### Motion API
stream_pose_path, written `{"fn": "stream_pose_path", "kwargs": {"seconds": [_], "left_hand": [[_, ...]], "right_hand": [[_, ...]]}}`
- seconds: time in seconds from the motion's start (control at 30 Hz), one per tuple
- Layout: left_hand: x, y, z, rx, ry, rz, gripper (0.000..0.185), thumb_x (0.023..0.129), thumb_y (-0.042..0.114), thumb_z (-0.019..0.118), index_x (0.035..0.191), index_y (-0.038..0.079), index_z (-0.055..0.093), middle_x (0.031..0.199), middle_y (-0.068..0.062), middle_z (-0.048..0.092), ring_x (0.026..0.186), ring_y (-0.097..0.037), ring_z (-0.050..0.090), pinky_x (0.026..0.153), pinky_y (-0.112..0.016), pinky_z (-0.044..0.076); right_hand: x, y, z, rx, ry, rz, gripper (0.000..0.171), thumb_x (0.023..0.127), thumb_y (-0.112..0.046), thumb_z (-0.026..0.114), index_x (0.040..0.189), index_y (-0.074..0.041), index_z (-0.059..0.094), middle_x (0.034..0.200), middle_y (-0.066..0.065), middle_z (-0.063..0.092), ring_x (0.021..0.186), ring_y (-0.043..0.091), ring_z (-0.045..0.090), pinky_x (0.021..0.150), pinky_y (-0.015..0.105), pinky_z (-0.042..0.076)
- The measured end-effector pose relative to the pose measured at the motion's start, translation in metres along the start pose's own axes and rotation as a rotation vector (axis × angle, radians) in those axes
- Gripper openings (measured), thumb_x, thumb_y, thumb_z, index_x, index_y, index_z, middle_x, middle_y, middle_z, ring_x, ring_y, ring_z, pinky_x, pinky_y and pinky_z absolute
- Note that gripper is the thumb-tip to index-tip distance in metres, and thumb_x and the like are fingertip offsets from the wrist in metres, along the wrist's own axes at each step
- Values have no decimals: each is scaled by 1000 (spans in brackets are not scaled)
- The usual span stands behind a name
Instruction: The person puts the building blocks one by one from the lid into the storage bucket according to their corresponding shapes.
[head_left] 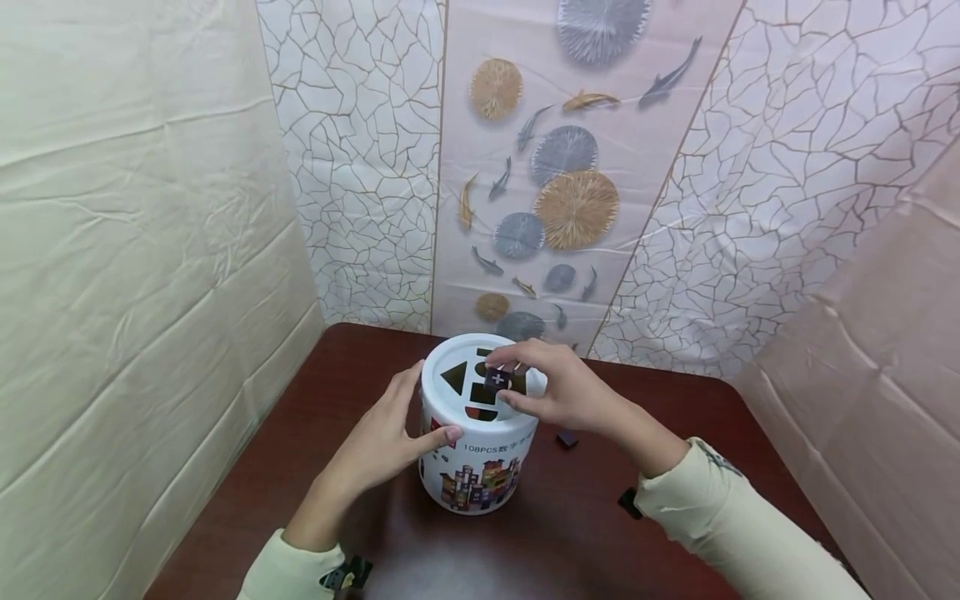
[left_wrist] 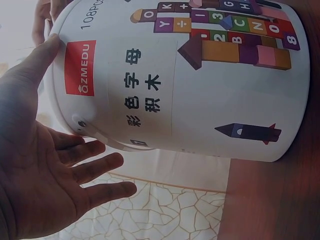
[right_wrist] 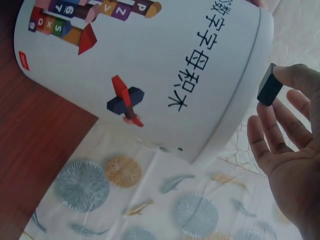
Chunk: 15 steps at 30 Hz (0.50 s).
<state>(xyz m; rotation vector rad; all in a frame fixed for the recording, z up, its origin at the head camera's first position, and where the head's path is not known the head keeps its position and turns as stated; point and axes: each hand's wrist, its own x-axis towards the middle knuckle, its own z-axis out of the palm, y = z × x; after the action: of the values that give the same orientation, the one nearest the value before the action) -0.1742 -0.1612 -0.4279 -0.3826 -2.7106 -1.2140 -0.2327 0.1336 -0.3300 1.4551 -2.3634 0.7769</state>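
Observation:
A white toy-block bucket with printed block pictures stands upright on the table; its lid has several shaped holes. My right hand pinches a small dark block marked with a white plus, just over the lid. In the right wrist view that block sits between thumb and fingertips. My left hand is at the bucket's left side, its thumb touching the upper edge. Its other fingers are spread and nearly straight in the left wrist view.
Another small dark block lies on the brown table, right of the bucket. A patterned cloth backdrop rises behind the table, with pale cloth walls at both sides. A white carrying handle hangs on the bucket.

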Motion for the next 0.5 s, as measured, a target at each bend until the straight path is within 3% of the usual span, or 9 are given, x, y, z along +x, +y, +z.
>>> {"fn": "stream_pose_path", "kwargs": {"seconds": [0.5], "left_hand": [[1, -3, 0, -16, 3, 11, 118, 85, 87, 73, 176, 43, 13, 179, 1, 32, 157, -32, 50, 118, -71, 49]], "right_hand": [[8, 4, 12, 54, -55, 44, 49, 96, -9, 87, 142, -11, 70, 134, 6, 77, 110, 20, 75, 89, 43, 67]]}}
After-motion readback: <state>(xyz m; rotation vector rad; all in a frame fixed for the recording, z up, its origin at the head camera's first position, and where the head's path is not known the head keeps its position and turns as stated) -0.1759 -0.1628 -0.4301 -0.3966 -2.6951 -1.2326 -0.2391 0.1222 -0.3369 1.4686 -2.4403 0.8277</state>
